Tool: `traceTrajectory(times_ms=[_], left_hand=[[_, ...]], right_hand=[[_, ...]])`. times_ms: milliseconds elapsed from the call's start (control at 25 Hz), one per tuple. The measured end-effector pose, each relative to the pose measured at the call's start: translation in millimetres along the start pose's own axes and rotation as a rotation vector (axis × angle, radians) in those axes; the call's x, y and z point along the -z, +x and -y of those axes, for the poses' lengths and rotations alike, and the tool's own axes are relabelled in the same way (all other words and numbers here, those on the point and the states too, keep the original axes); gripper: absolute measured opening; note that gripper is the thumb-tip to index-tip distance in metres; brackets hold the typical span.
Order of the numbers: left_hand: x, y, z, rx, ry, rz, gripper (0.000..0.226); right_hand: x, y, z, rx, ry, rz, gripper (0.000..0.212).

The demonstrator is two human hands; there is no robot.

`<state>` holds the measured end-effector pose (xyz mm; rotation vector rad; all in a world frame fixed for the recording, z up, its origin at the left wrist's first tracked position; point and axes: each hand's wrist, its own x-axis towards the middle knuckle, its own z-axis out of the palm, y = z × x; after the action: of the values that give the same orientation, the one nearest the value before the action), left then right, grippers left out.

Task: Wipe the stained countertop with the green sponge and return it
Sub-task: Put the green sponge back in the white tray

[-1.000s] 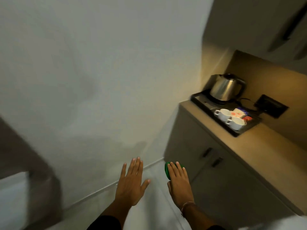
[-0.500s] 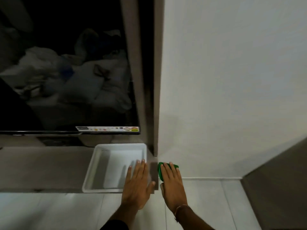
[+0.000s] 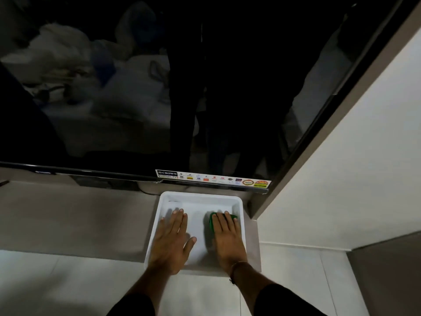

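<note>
A white rectangular tray (image 3: 241, 215) sits on a grey-brown shelf under a television. The green sponge (image 3: 212, 221) shows only as a green edge under the fingers of my right hand (image 3: 227, 238), which holds it flat, palm down, over the tray's right half. My left hand (image 3: 172, 240) hovers flat and empty over the tray's left half, fingers together and thumb spread. Most of the sponge is hidden by my right hand.
A black television screen (image 3: 205, 87) with a sticker strip (image 3: 213, 179) fills the top of the view, close behind the tray. The shelf (image 3: 75, 220) runs left. A white wall (image 3: 353, 179) stands at right, with pale floor tiles (image 3: 68, 288) below.
The view has swung left from the kettle counter to the television shelf. Both hands moved with it, and my right hand has carried the sponge over the white tray.
</note>
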<state>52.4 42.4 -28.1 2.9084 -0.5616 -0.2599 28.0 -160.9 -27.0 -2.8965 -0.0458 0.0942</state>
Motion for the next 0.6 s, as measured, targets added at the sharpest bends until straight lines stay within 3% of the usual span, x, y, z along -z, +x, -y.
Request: traceTrajectory(times_ms=[280,600], left_hand=[[-21,6,-7,-0.036,-0.083,-0.007,0.084],[-22,9,-14,-0.060,-0.066,-0.002,0.083]], right_hand=[[-7,-3,-17,-0.039,-0.108,0.026,0.079],[-9,-3,-24,-0.062,-0.026,0.127,0.074]])
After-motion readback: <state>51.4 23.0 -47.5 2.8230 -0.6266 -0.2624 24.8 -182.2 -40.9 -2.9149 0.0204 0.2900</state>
